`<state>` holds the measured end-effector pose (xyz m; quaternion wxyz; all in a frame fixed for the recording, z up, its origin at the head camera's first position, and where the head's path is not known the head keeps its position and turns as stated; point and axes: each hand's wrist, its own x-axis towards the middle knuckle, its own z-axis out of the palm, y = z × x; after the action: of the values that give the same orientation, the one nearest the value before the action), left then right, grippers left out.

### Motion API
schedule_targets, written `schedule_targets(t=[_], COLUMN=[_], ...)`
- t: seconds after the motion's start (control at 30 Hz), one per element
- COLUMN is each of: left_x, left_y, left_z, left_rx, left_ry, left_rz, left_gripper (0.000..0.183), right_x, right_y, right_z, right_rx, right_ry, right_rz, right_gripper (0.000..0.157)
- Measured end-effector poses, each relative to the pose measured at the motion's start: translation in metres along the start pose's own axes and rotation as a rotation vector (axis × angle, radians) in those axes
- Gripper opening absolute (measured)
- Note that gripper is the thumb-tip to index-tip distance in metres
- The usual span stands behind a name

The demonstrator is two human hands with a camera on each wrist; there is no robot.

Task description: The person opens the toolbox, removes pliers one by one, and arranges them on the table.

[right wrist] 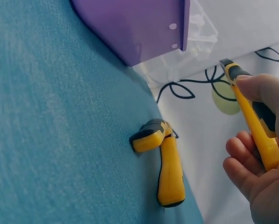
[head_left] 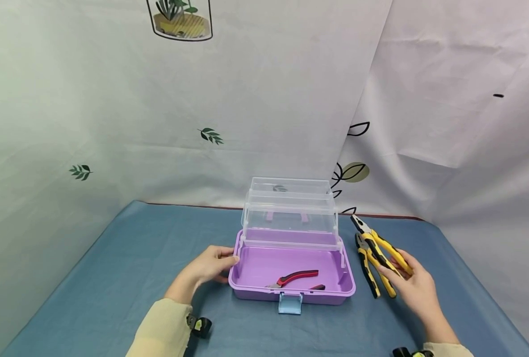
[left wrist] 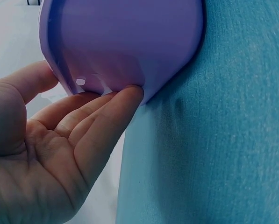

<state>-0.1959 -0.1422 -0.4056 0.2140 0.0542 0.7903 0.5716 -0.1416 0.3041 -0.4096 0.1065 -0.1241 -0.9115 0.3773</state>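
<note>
A purple toolbox (head_left: 291, 265) with its clear lid (head_left: 291, 213) raised stands on the table. My left hand (head_left: 213, 265) grips its left end, thumb at the rim and fingers against the outer wall, as the left wrist view shows of the box wall (left wrist: 125, 42). Pliers with yellow-and-black handles (head_left: 382, 253) are held in my right hand (head_left: 414, 287), to the right of the box, jaws pointing away. Below them a second pair of yellow-and-black pliers (right wrist: 171, 170) lies on the table. Inside the box lie red-and-black pliers (head_left: 297, 277) and part of another red-and-black handle (head_left: 318, 287).
A light blue latch (head_left: 290, 303) hangs down at the box's front. Blue cloth (head_left: 112, 297) covers the table. Behind its back edge hangs a pale curtain (head_left: 269, 99) with leaf prints.
</note>
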Motion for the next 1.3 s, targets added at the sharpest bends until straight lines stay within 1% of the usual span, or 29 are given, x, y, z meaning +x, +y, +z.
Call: schedule_targets(t=[0.3, 0.53, 0.77, 0.93, 1.1, 1.3], left_x=[0.000, -0.002, -0.001, -0.001, 0.000, -0.002], left_y=[0.000, 0.001, 0.000, 0.000, -0.001, 0.000], left_z=[-0.001, -0.001, -0.001, -0.001, 0.001, 0.001], left_rx=[-0.001, -0.007, -0.017, -0.012, -0.009, 0.008], left_ry=[-0.004, 0.002, -0.008, 0.004, 0.003, 0.027], left_rz=[-0.008, -0.004, 0.000, -0.003, -0.004, -0.014], left_gripper=[0.048, 0.049, 0.049, 0.048, 0.049, 0.048], right_x=[0.000, 0.003, 0.002, 0.002, 0.005, 0.005], right_y=[0.006, 0.010, 0.013, 0.016, 0.021, 0.024], right_z=[-0.001, -0.003, -0.005, -0.006, -0.010, -0.009], right_rx=[-0.010, -0.009, -0.014, -0.007, -0.016, -0.022], right_ry=[0.024, 0.030, 0.041, 0.036, 0.050, 0.060], right_rz=[0.025, 0.066, 0.111, 0.137, 0.184, 0.203], right_gripper=[0.073, 0.077, 0.079, 0.081, 0.084, 0.081])
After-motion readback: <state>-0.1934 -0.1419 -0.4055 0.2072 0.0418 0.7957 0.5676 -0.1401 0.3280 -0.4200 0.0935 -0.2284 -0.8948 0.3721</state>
